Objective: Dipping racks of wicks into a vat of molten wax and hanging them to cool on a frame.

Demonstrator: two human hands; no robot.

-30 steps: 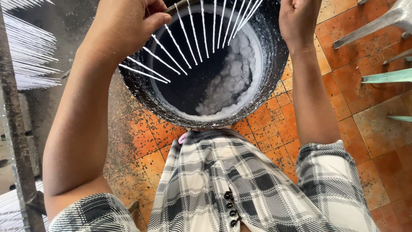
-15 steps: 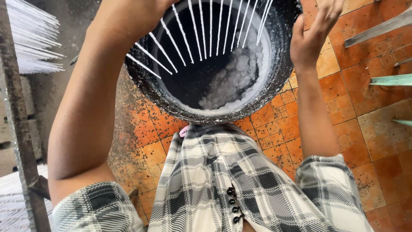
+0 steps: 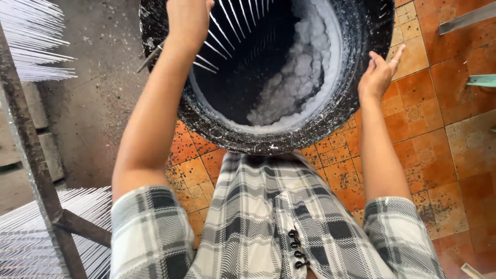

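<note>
A big black drum (image 3: pixel 330 121) stands on the floor before me, holding dark liquid with a crust of white wax (image 3: pixel 302 77) on its right side. My left hand (image 3: pixel 187 20) grips a bar from which a row of thin white wax-coated wicks (image 3: pixel 223 31) hangs down into the drum. The bar's near end (image 3: pixel 149 58) sticks out past the drum's left rim. My right hand (image 3: pixel 380 75) is free, fingers spread, just beside the drum's right rim.
Racks of thin white rods fill the upper left (image 3: pixel 33 41) and lower left (image 3: pixel 31 237), held by a rusty metal frame (image 3: pixel 31 155). Orange tiles (image 3: pixel 429 155) cover the floor on the right, grey concrete (image 3: pixel 98 98) on the left. Pale green bars (image 3: pixel 483 80) lie at the right edge.
My right hand let go of the bar's right end and dropped beside the drum. My left hand alone lowered the row of wicks deeper into the drum.
</note>
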